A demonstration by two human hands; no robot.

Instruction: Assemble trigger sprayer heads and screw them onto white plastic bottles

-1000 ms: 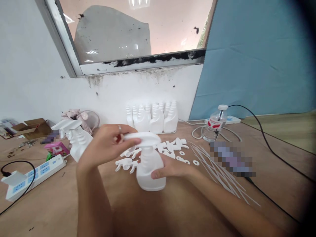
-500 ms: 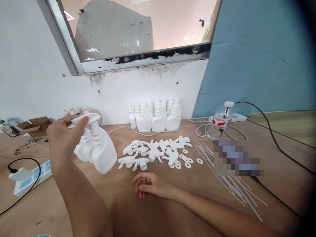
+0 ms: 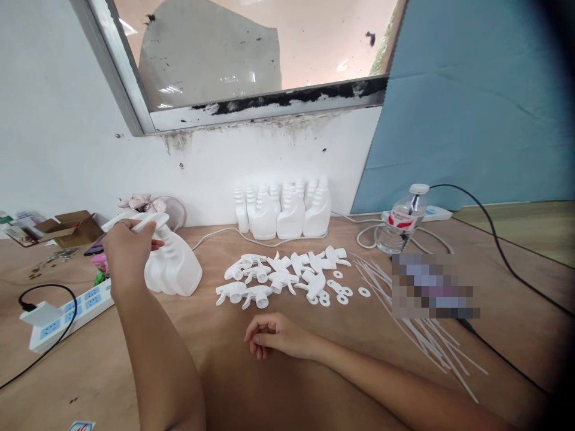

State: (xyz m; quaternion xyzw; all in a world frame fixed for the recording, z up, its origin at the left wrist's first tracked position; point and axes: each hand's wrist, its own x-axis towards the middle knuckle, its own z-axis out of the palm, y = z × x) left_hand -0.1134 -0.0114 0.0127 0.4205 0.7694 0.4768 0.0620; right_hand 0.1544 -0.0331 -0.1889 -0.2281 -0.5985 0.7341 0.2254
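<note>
1. Desk, brown, flat-topped.
2. Bottles, white plastic, ridge-necked: grouped upright by the wall.
3. Spray bottles, white plastic, heads fitted: upright together, left side.
4. Tubes, long, thin, white: right side.
5. Left hand: at fitted heads, fingers partly bent; grip cannot be told.
6. Right hand: fingers loosely curled, holding nothing.
7. Trigger heads, white plastic: loose, centre.
8. Rings, flat, white: beside them.

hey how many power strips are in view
2. One power strip lies at left with a white charger plugged in; another power strip is behind the water bottle, partly hidden. More could be hidden.
</note>
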